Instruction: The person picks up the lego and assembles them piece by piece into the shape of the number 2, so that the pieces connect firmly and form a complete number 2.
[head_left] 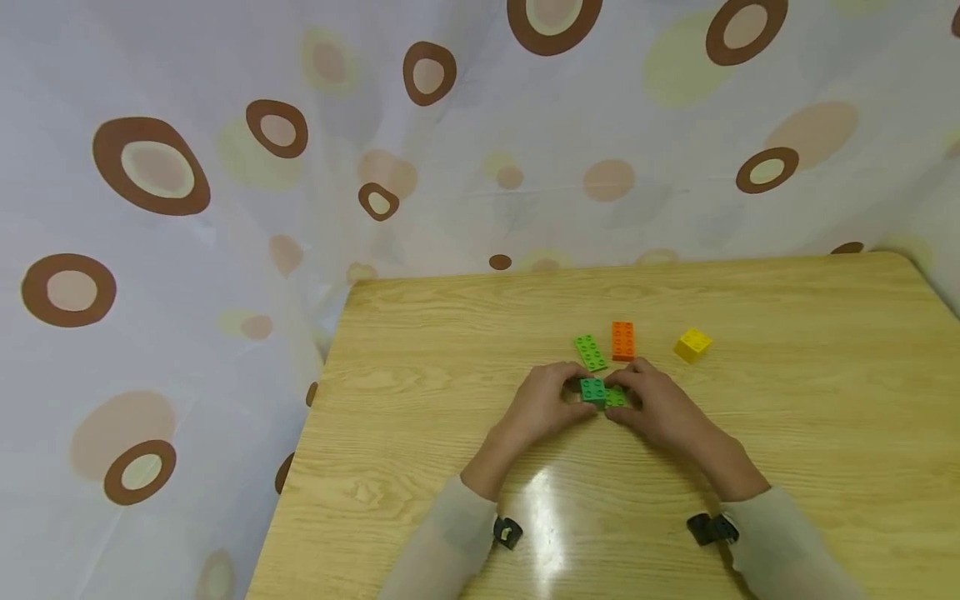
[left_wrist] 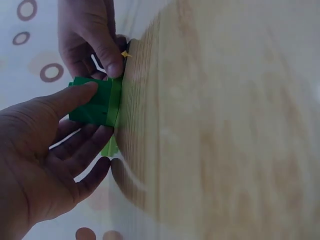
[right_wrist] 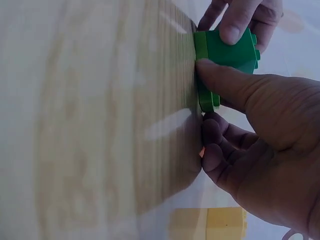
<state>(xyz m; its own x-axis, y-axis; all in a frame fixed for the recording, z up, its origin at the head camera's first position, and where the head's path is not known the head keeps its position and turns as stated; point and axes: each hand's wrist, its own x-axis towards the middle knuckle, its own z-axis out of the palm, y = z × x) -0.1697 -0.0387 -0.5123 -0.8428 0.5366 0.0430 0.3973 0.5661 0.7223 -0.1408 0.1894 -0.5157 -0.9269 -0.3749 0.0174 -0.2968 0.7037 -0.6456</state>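
Observation:
A dark green toy brick (head_left: 592,390) sits on one end of a flat light green brick (head_left: 615,397) on the table. My left hand (head_left: 545,403) pinches the dark green brick between thumb and fingers; the left wrist view shows the thumb on the side of that brick (left_wrist: 95,102). From the other side my right hand (head_left: 658,406) holds the flat light green brick (right_wrist: 206,100), its thumb along the edge close to the tabletop. In the right wrist view both bricks touch, the dark one above.
Behind the hands lie another flat light green brick (head_left: 590,352) and an orange brick (head_left: 623,341). A yellow brick (head_left: 692,344) stands farther right on the wooden table (head_left: 420,358). A patterned curtain (head_left: 480,150) hangs along the table's back and left edges.

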